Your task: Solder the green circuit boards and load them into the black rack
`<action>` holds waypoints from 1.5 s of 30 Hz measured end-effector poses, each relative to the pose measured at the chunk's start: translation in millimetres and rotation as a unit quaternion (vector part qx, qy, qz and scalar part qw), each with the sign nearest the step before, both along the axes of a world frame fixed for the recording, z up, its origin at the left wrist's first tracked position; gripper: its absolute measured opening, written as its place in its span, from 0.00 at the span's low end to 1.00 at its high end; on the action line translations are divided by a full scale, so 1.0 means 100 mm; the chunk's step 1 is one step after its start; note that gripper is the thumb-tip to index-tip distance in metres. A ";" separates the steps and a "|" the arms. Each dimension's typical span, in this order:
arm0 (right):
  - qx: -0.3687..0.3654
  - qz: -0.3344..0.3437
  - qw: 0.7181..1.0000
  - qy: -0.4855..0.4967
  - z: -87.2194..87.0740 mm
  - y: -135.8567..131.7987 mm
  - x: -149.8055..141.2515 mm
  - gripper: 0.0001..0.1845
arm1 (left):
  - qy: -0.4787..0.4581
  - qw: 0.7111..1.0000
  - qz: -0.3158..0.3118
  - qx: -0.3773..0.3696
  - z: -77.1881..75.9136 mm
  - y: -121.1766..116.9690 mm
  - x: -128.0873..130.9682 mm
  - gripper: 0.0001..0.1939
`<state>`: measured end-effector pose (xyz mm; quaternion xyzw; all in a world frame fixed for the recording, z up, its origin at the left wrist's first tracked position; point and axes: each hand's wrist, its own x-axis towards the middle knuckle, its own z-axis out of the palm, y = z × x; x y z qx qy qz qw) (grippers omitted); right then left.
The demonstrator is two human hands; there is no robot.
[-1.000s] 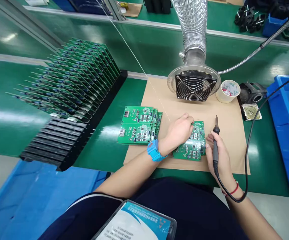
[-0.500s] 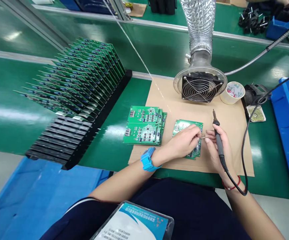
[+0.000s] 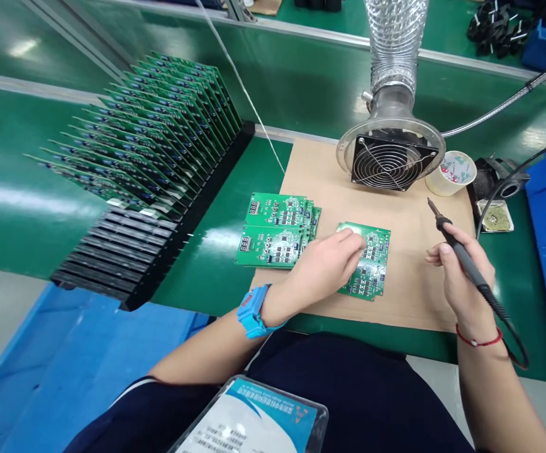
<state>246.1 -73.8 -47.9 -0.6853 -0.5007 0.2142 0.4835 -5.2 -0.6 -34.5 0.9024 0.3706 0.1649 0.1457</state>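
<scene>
The right hand is closed around the grip of the soldering iron, tip angled up and away from the fingers, probably to keep heat off the skin. The left hand is curled over 1 printed circuit board; whether its fingertips meet or pinch anything cannot be told. This board lies flat on the cardboard sheet, likely for bench protection. The fume extractor fan stands behind, presumably to draw off smoke.
</scene>
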 end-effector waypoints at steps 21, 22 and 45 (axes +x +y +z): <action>0.029 0.004 0.991 0.130 -0.20 -0.06 -0.04 0.13 | -0.039 0.984 0.168 0.049 -0.06 0.01 -0.13 0.11; 0.027 0.005 0.991 0.129 -0.20 -0.07 -0.04 0.13 | -0.040 0.984 0.167 0.054 -0.07 0.01 -0.12 0.12; 0.046 0.025 0.990 0.135 -0.19 -0.06 -0.02 0.09 | -0.049 0.985 0.123 0.110 -0.15 -0.01 0.00 0.13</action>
